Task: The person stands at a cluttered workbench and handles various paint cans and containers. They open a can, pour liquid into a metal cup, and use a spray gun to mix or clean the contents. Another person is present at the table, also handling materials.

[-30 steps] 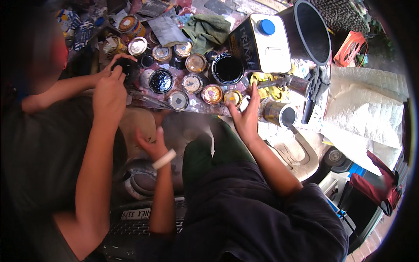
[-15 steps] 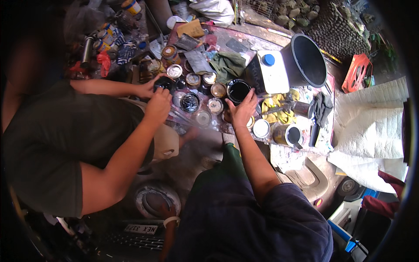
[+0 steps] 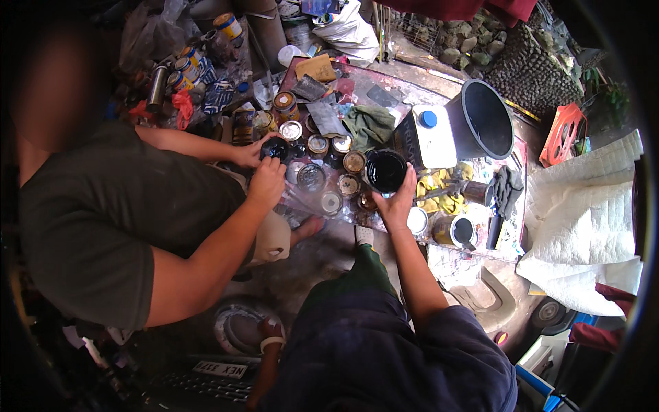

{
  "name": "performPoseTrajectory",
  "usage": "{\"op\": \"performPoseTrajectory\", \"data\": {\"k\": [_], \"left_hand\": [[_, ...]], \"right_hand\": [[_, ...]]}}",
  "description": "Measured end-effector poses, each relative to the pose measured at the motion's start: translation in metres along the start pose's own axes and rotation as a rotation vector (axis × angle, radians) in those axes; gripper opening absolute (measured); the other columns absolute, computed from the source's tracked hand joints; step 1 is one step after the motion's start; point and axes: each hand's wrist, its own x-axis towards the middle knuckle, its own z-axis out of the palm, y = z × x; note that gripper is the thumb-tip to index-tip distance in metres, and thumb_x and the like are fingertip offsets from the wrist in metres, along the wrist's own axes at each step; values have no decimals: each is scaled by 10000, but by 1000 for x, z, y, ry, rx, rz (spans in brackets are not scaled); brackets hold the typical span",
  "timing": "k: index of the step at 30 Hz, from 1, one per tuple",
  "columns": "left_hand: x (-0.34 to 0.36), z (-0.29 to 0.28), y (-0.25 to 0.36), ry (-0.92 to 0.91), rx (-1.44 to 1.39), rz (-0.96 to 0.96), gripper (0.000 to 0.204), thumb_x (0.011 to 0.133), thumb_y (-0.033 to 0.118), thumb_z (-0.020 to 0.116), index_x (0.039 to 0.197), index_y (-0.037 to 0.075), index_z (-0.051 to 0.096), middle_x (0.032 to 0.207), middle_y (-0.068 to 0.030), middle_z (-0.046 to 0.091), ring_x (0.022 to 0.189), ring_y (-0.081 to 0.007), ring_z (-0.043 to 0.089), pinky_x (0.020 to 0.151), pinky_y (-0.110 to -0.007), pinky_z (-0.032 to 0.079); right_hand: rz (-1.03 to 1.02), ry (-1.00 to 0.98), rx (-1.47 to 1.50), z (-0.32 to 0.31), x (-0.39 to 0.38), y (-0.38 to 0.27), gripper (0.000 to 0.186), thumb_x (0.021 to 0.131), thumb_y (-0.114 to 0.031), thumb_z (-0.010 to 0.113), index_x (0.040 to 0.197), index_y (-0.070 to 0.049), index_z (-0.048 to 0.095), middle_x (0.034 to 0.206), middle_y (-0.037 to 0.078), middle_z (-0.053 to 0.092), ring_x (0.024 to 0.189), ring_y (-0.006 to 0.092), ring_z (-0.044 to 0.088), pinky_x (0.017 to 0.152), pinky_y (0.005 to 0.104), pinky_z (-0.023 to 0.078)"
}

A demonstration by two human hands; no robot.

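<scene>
My right hand [image 3: 397, 204] has its thumb and fingers around the near right side of a cup of glossy black paint [image 3: 385, 172]. Several paint tins and lids crowd the table left of this cup, among them a round tin with a shiny top [image 3: 311, 177]. Low down, my left hand [image 3: 270, 328], with a pale band at the wrist, is beside a grey ring-shaped object [image 3: 237, 324] in shadow; its fingers are too dark to read. A co-worker's two hands [image 3: 266, 180] hold a small black container [image 3: 274, 148] at the table's left side.
Right of the cup stand a white container with a blue cap [image 3: 428, 119], a large black bucket [image 3: 484, 117], yellow cloth [image 3: 446, 189] and a tin of grey paint [image 3: 456, 231]. A green cloth [image 3: 369, 126] lies behind. The co-worker [image 3: 103, 220] sits close on my left.
The head view has shifted, so the table appears lower in the picture. My right hand has closed in round the black paint cup, which looks slightly larger now. The co-worker still holds the black container.
</scene>
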Motion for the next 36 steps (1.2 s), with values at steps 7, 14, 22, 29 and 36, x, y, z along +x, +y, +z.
{"op": "performPoseTrajectory", "data": {"k": [7, 14, 22, 29, 36], "left_hand": [[29, 24, 18, -77, -67, -170, 579, 788, 252, 731, 1302, 30, 583, 1372, -271, 501, 1287, -428, 458, 1089, -531, 386], [51, 39, 53, -35, -236, -227, 548, 777, 237, 724, 1267, 19, 609, 1309, -257, 589, 1238, -427, 541, 1053, -477, 437], [40, 59, 58, -111, -159, -229, 542, 832, 269, 715, 1297, 26, 577, 1337, -264, 552, 1257, -429, 519, 1074, -481, 403], [9, 79, 58, -97, -149, -248, 501, 823, 285, 748, 1224, 7, 632, 1262, -249, 593, 1205, -428, 546, 1045, -490, 428], [-28, 93, 99, -29, -288, -358, 487, 810, 264, 766, 1193, -14, 648, 1217, -233, 639, 1156, -406, 599, 1016, -472, 463]], "right_hand": [[-198, -40, 240, -76, 42, -58, 1282, 625, -189, 933, 1564, -43, 72, 1528, 248, 342, 1381, 433, 391, 1139, 500, 337], [-87, -115, 475, -98, 113, -93, 1337, 655, -173, 913, 1569, -36, -53, 1501, 224, 316, 1363, 340, 429, 1152, 425, 336], [-95, -352, 358, -53, 150, -99, 1258, 650, -328, 889, 1550, 45, 92, 1464, 291, 359, 1349, 414, 413, 1134, 444, 336], [-395, -606, 182, 12, 187, -96, 1212, 641, -350, 862, 1546, 39, 156, 1470, 289, 380, 1346, 450, 405, 1110, 502, 344], [-718, -735, 197, 64, 223, -122, 1189, 624, -337, 854, 1545, 28, 196, 1449, 251, 404, 1339, 408, 419, 1103, 487, 341]]}}
